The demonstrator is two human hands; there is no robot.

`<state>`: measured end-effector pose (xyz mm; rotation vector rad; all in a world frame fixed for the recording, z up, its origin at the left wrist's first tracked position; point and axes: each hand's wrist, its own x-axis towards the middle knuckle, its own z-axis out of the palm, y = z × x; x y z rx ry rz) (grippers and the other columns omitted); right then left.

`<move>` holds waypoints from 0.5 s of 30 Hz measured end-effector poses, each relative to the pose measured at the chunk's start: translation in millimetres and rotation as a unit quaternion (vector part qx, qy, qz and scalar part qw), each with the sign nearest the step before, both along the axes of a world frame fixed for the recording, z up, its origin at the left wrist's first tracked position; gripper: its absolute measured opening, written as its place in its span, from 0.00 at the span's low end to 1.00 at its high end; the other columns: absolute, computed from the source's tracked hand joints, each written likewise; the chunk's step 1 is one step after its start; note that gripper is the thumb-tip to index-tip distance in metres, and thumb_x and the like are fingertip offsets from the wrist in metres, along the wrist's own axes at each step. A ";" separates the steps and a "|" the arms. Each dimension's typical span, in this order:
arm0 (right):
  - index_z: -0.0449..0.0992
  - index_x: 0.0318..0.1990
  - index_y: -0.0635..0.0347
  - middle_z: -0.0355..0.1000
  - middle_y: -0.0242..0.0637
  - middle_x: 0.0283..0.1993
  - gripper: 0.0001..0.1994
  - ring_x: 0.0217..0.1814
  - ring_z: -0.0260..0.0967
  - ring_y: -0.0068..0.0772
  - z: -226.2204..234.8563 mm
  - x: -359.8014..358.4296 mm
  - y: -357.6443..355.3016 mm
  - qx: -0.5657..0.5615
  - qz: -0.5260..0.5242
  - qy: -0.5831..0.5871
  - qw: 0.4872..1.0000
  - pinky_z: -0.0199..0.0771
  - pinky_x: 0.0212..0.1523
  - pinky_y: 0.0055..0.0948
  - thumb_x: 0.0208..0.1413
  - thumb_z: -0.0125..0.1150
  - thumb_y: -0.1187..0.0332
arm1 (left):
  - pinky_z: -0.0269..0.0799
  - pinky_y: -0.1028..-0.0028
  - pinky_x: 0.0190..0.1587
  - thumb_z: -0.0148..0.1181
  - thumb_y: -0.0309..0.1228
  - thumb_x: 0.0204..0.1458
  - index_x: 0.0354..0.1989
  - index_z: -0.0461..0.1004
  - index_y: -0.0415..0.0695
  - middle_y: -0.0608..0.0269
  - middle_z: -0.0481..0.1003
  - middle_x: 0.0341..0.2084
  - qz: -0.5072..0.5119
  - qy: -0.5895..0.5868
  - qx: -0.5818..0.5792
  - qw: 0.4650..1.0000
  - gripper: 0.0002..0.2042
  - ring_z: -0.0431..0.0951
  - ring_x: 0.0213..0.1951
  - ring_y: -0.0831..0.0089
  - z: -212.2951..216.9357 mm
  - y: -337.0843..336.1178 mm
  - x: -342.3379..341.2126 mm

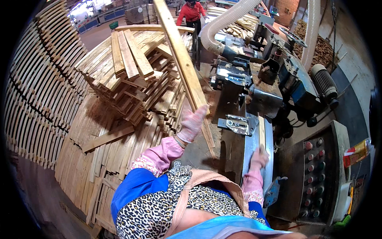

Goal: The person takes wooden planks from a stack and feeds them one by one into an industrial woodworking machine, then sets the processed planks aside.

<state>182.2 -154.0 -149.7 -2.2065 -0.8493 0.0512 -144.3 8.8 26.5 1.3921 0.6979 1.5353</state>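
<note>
My left hand (pixel 192 124), in a pale glove, is closed around the lower end of a long wooden board (pixel 184 65). The board rises at a slant away from me, in front of the stacked lumber. Beneath that hand, a thinner piece of wood (pixel 207 138) points down toward me; whether the hand also touches it I cannot tell. To the right, my right hand (pixel 260 157) grips the near end of a narrow wooden strip (pixel 262 130). This strip lies along the metal bed (pixel 249 153) of a woodworking machine (pixel 264 85), its far end near the machine's guide plate (pixel 238 124).
Stacked boards (pixel 133 89) fill the left, with a tall stack of slats (pixel 39 79) beyond. A control panel (pixel 314 175) with several buttons stands at right. A ribbed hose (pixel 209 34) runs above the machine. A person in red (pixel 191 14) stands at the far side.
</note>
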 end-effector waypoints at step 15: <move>0.70 0.68 0.50 0.74 0.48 0.56 0.34 0.55 0.71 0.55 6.3 -112.7 -252.5 -0.192 -0.024 -0.076 0.978 0.74 0.55 0.49 0.50 0.70 0.60 | 0.66 0.64 0.68 0.71 0.40 0.50 0.74 0.59 0.47 0.47 0.68 0.67 -0.311 0.563 -0.027 0.765 0.41 0.70 0.66 0.55 -103.6 -65.4 18.6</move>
